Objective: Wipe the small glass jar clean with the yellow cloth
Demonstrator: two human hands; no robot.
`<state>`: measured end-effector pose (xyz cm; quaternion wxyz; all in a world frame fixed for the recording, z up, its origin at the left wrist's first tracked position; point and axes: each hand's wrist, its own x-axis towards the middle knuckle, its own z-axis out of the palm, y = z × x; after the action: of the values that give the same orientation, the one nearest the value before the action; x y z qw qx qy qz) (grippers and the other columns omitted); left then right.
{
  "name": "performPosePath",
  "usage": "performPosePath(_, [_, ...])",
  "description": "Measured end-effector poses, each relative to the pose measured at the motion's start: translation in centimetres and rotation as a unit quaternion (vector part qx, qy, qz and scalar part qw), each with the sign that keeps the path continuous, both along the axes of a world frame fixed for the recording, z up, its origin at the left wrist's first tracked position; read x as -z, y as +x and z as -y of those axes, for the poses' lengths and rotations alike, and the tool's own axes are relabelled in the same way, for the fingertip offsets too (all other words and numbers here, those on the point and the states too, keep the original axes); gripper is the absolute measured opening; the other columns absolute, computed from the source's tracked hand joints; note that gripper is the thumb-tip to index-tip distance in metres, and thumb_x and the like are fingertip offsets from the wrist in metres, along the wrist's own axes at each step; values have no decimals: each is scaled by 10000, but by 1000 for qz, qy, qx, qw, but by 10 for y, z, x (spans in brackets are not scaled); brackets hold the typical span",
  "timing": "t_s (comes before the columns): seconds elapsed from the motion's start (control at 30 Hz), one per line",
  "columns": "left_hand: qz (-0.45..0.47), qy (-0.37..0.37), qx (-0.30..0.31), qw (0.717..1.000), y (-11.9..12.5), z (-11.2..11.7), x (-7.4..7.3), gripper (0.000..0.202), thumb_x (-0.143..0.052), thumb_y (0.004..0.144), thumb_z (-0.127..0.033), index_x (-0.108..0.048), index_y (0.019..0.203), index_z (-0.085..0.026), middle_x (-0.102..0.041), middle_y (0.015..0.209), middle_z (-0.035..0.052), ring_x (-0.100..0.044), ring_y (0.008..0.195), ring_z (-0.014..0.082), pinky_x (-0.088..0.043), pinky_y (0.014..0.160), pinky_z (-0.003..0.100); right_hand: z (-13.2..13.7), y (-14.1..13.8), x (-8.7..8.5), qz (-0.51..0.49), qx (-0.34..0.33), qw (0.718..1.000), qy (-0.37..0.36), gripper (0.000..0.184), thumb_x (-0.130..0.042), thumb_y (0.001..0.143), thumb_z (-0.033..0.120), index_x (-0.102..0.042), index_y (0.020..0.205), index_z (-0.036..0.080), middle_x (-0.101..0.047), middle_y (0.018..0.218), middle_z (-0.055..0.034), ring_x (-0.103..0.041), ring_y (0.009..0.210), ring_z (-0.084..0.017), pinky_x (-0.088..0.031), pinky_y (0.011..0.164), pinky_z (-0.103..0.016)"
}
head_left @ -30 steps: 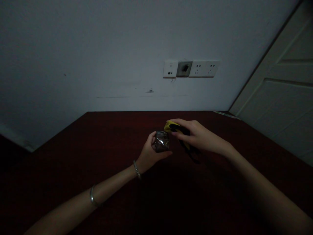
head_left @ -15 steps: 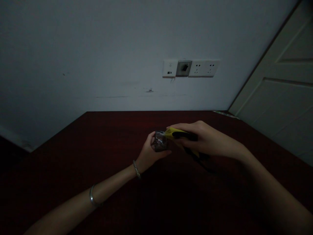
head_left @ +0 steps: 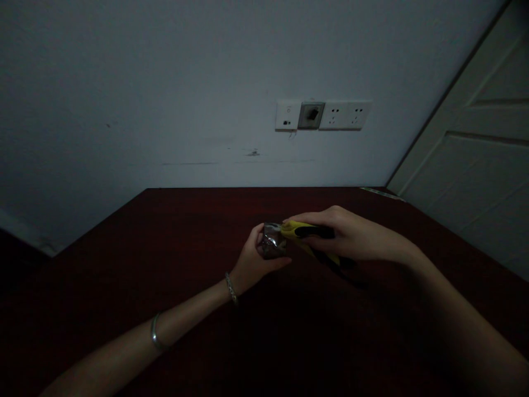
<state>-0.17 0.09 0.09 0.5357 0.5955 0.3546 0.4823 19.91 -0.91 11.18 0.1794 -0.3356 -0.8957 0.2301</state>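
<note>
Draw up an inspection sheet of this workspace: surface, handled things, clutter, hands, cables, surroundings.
Surface: dark red tabletop, dimly lit.
Job's things: shiny, translucent-looking blocky object; yellow-and-black handheld tool, tip at the object's right edge, contact unclear.
Clutter: narrow, pale patterned strip at the tabletop's far right corner.
Hands: left hand holds the blocky object; right hand grips the tool.
Cables: nothing seen; too dark under the tool to tell.
Surroundings: pale wall with white-and-grey socket panel; pale panelled door at right.
</note>
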Motion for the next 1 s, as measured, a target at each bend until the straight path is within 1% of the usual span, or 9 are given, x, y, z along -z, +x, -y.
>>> performPosePath(0.07, [4,-5,3,1000,-1,-1,1,711,-827,550,-183,-421,1134,-187,-609,1145,96,-597,1076,252,-494,916,396,5,1,-6,3,-15,1000,-22,379,-509,886,232,-570,1255,292,-707,998,27,-657,766,-140,-505,667,-235])
performPosePath(0.13, [0,-11,2,1000,-1,0,1,712,-825,555,-184,-419,1140,-185,-610,1143,97,-603,1062,246,-499,906,385,5,4,-7,7,1,1000,-6,369,-508,889,248,-569,1251,286,-705,996,20,-657,765,-147,-505,663,-240])
performPosePath(0.27, [-3,-23,4,1000,1,5,0,738,-826,552,-182,-408,1160,-185,-599,1153,94,-603,1050,239,-497,904,377,-5,9,3,11,67,995,70,429,-534,855,225,-543,1281,276,-679,1103,-9,-655,885,-194,-502,757,-294])
performPosePath(0.33, [-5,-23,17,1000,1,7,0,746,-826,554,-184,-405,1171,-184,-599,1149,94,-602,1044,240,-494,908,383,-10,10,7,19,75,994,75,444,-541,842,216,-546,1282,275,-663,1149,-22,-642,956,-219,-494,799,-320])
performPosePath(0.43, [-12,-14,20,1000,2,8,-1,754,-834,549,-204,-411,1173,-186,-602,1140,98,-599,1049,252,-495,905,394,-9,6,7,29,53,997,51,414,-533,838,178,-583,1239,269,-674,1116,-21,-635,967,-218,-487,819,-323])
performPosePath(0.53, [-6,2,4,1000,1,5,-2,750,-842,537,-213,-423,1159,-194,-604,1150,96,-590,1080,266,-499,908,401,0,0,-1,14,6,1000,18,418,-518,852,143,-578,1245,272,-687,1076,0,-636,934,-182,-481,827,-293])
performPosePath(0.73, [24,13,9,1000,0,0,-1,687,-832,554,-201,-441,1118,-181,-614,1149,107,-605,1072,279,-512,898,421,13,-4,-14,18,-41,997,-57,368,-501,892,195,-579,1248,247,-693,1051,-1,-644,849,-147,-496,748,-242])
performPosePath(0.93, [7,-1,12,1000,2,8,0,742,-841,541,-202,-421,1153,-191,-614,1135,93,-608,1053,268,-512,893,422,4,-1,-6,41,32,998,39,373,-499,865,123,-576,1215,227,-657,1137,-25,-606,1006,-175,-456,864,-285])
performPosePath(1.0, [5,-5,10,1000,3,10,1,768,-845,536,-209,-410,1169,-191,-608,1142,99,-610,1047,270,-516,884,426,1,-1,-1,57,45,996,53,396,-500,849,102,-569,1221,220,-641,1177,-39,-588,1054,-188,-441,899,-306])
